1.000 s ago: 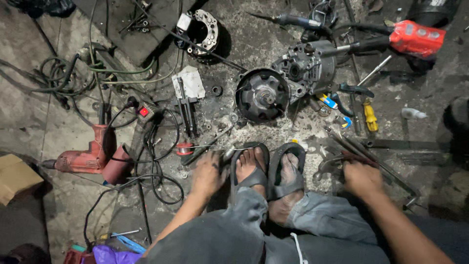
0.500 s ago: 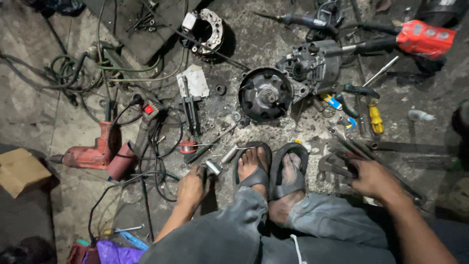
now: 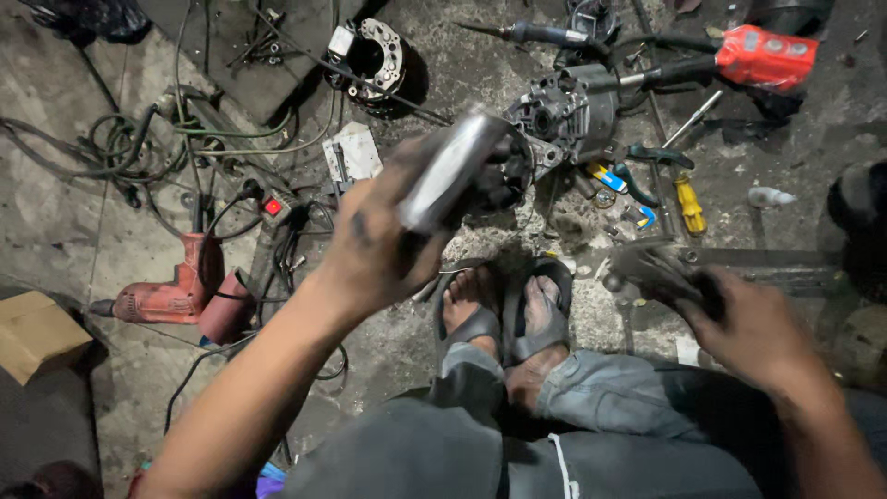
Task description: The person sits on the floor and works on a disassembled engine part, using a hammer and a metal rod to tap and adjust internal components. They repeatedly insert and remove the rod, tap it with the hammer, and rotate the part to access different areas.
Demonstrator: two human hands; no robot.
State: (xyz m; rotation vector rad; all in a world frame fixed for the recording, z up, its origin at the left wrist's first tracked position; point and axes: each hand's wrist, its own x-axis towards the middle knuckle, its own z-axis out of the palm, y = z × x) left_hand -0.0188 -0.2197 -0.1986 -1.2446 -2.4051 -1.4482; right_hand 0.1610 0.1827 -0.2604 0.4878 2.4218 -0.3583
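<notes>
Left hand (image 3: 383,245) now lifted off the floor, grip clamping a grey metal cylinder (image 3: 450,171), right hand (image 3: 744,328) closing around blurred tool (image 3: 661,273), sandalled feet (image 3: 508,310) lying between them

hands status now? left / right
Left hand: closed on a shiny metal socket, raised.
Right hand: closed on a blurred dark tool; kind unclear.

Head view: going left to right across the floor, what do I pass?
Cardboard box → red power drill → left hand holding a metal tool → sandalled feet → yellow-handled screwdriver → right hand.
</notes>
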